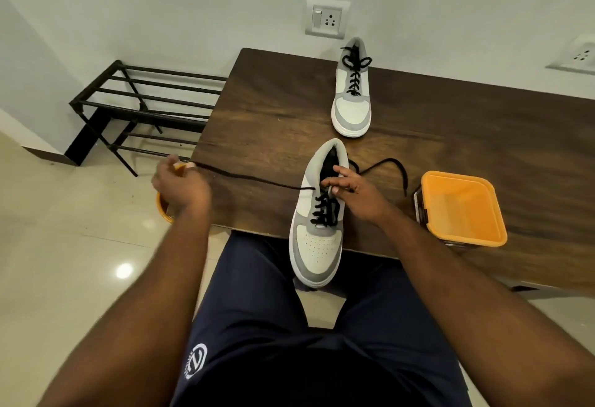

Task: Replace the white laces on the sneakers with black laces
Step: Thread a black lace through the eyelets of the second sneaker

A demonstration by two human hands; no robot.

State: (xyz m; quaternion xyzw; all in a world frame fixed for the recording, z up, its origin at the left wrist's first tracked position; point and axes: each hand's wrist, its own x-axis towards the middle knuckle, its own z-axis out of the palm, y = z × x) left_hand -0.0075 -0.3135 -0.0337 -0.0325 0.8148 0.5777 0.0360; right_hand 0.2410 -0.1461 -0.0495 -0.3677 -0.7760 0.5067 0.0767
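A grey and white sneaker (317, 245) lies at the near edge of the wooden table (267, 110), its toe hanging over the edge toward me. A black lace (251, 178) is threaded through its lower eyelets. My left hand (180, 186) pinches one end of that lace and holds it stretched taut out to the left, past the table edge. My right hand (354, 189) rests on the shoe's tongue and upper eyelets, fingers curled on it. The lace's other end (391, 163) curves loosely over the table to the right. A second sneaker (352, 107), laced in black and tied, stands at the back.
An open orange container (462, 208) stands on the table to the right of the near shoe. Another orange tub (162, 208) sits on the floor under my left hand. A black metal shoe rack (145, 110) stands against the wall to the left. Wall sockets (326, 21) are behind the table.
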